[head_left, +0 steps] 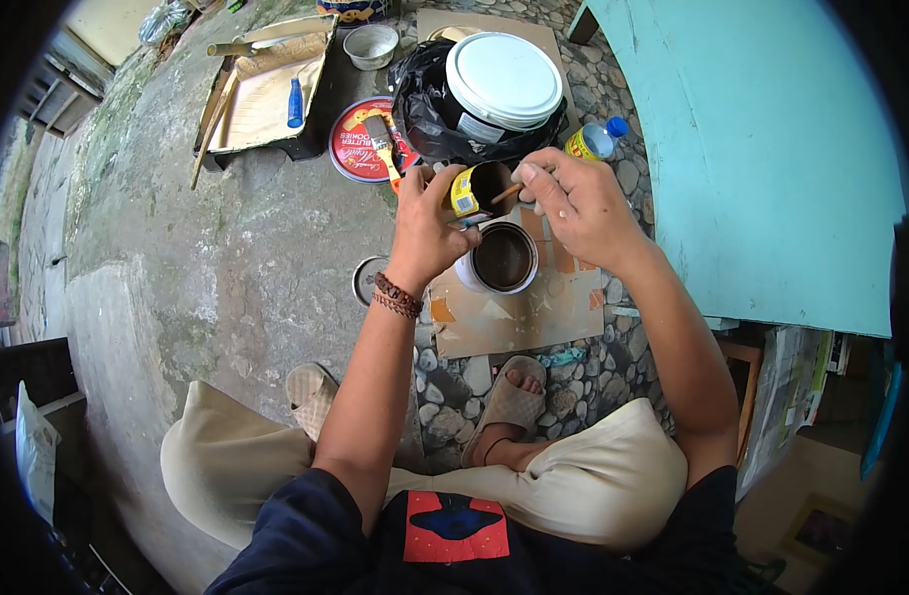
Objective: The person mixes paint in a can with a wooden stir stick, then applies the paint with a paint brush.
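Observation:
My left hand [431,220] is wrapped around a small can [464,194] with a yellow label, tilted so its dark mouth faces right. A thin wooden stick [507,193] is pinched in my right hand [577,205], its far end reaching into the can's mouth. Just below both hands stands a larger open paint can [461,270] with dark brown liquid [504,260] in it. To its left on the ground lies a round lid [369,282]. The inside of the tilted can is too dark to make out.
Cardboard [474,322] lies under the paint can. Beyond are a white lidded bucket [504,79] in a black bag, a cookie tin lid [353,149] with a paintbrush [380,139], a paint tray [261,104], a metal bowl [371,46] and a bottle [595,140]. A turquoise panel [762,169] borders the right.

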The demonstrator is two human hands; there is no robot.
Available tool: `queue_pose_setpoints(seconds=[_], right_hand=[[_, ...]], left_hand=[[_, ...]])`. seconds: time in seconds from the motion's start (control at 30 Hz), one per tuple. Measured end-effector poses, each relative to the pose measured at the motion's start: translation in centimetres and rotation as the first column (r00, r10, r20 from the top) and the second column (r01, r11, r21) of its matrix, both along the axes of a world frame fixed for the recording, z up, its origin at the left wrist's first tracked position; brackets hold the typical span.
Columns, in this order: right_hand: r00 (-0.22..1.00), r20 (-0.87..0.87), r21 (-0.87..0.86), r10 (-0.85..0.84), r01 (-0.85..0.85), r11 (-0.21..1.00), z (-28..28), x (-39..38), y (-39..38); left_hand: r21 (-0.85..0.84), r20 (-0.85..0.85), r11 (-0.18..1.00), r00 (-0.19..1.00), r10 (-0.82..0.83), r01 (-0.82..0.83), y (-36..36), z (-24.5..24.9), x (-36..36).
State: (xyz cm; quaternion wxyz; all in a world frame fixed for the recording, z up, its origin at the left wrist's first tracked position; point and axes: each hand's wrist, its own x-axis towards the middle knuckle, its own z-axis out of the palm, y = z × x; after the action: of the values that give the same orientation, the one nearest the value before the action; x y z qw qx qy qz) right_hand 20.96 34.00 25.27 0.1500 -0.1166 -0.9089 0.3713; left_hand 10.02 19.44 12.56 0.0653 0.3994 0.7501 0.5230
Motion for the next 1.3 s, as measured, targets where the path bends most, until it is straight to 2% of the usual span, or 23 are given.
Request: queue_pose_setpoints(seconds=[0.07,0.13,0.2,0.27,0.3,0.37,0.4,0.47,0.53,0.6,0.67,0.7,0.8,0.83,0.87,0.93,0.97,1.07,1.1,1.13,1.2,1.23,1.3], right_hand=[[0.997,0.077,-0.069,-0.015,0.02,0.997,-0.1,0.2,-0.1],[0.996,-0.076,0.043,-0.041,0.044,0.998,-0.8,-0.1,0.3],[0.999,-0.034,0.02,-0.014,0.015,1.0,-0.3,0.1,0.1],[1.0,0.017,-0.102,-0.021,0.023,0.994,-0.1,0.0,-0.4],[0.999,0.02,-0.105,-0.025,0.027,0.994,-0.4,0.0,-0.1],[0.998,-0.049,0.041,-0.048,0.05,0.998,-1.0,-0.3,0.5],[0.998,-0.049,0.039,-0.049,0.051,0.998,-0.9,-0.1,0.3],[0.999,0.033,-0.004,0.0,0.0,1.0,-0.4,0.1,-0.2],[1.0,0.015,-0.078,0.026,-0.025,0.997,-0.3,-0.5,-0.7],[0.999,-0.008,-0.147,0.053,-0.054,0.988,-0.5,-1.0,-0.4],[0.993,-0.103,0.11,0.062,-0.051,0.993,-1.1,-1.6,0.8],[1.0,-0.015,0.095,0.009,-0.008,0.995,-0.2,-1.4,0.6],[0.996,0.019,0.076,0.084,-0.085,0.993,0.4,-1.0,0.1],[0.991,0.087,-0.015,0.104,-0.103,0.995,1.0,-1.1,-0.5],[0.991,0.086,-0.014,0.102,-0.101,0.995,0.9,-1.4,-0.6],[0.995,-0.042,0.022,0.093,-0.093,0.995,0.3,-2.1,-0.3],[0.991,-0.105,0.104,0.085,-0.074,0.992,-0.1,-2.3,0.1],[0.995,-0.017,0.206,0.093,-0.088,0.975,1.3,-1.4,-0.5],[0.987,-0.013,0.166,0.16,-0.156,0.974,1.4,-1.3,-0.8],[0.987,-0.014,0.166,0.159,-0.154,0.974,1.3,-1.4,-1.2],[0.968,-0.125,0.141,0.219,-0.201,0.969,1.1,-1.9,-2.0],[0.983,-0.045,0.103,0.176,-0.17,0.98,1.9,-1.9,-2.0],[0.987,-0.082,0.093,0.136,-0.128,0.987,1.6,-1.8,-1.1]], left_hand=[[-0.014,0.012,1.0,1.0,0.025,-0.024,0.0,-0.2,0.2],[-0.021,-0.016,0.999,1.0,0.025,-0.025,0.1,-0.3,0.1],[-0.026,0.0,0.999,1.0,0.026,-0.026,0.1,-0.4,0.1],[-0.023,-0.002,0.999,1.0,0.03,-0.03,0.1,-0.4,0.1],[-0.017,-0.004,0.999,0.999,0.035,-0.035,0.1,-0.4,0.2],[-0.023,0.003,0.999,0.999,0.035,-0.035,0.2,-0.3,0.2],[-0.028,0.007,0.999,0.999,0.038,-0.038,0.1,-0.3,0.2],[-0.029,-0.005,0.999,0.999,0.038,-0.038,0.2,-0.5,0.1],[-0.031,-0.015,0.999,0.999,0.033,-0.034,0.3,-0.8,0.3],[-0.004,0.046,0.998,0.997,0.06,-0.06,0.4,-1.0,0.4],[0.003,0.045,0.999,0.998,0.05,-0.05,0.5,-1.1,0.4],[0.011,0.044,0.999,0.998,0.043,-0.043,0.5,-1.1,0.2],[0.04,0.07,0.996,0.994,0.079,-0.082,0.5,-1.2,0.6],[0.053,0.051,0.995,0.995,0.086,-0.089,0.6,-1.1,0.8],[0.054,0.05,0.995,0.995,0.085,-0.088,0.7,-1.2,0.9],[0.113,0.05,0.988,0.994,0.101,-0.106,1.1,-1.2,1.1],[0.143,0.075,0.983,0.992,0.105,-0.114,1.2,-1.1,1.3],[0.158,0.054,0.976,0.988,0.144,-0.151,1.4,-1.2,1.8],[0.157,0.074,0.975,0.987,0.146,-0.156,1.4,-0.9,2.0],[0.158,0.073,0.975,0.987,0.144,-0.154,1.5,-0.9,2.0],[0.135,0.041,0.974,0.984,0.175,-0.179,1.7,-0.8,2.1],[0.158,0.052,0.967,0.979,0.195,-0.201,1.8,-0.7,2.2],[0.126,0.045,0.973,0.981,0.191,-0.195,1.6,-0.4,2.1]])
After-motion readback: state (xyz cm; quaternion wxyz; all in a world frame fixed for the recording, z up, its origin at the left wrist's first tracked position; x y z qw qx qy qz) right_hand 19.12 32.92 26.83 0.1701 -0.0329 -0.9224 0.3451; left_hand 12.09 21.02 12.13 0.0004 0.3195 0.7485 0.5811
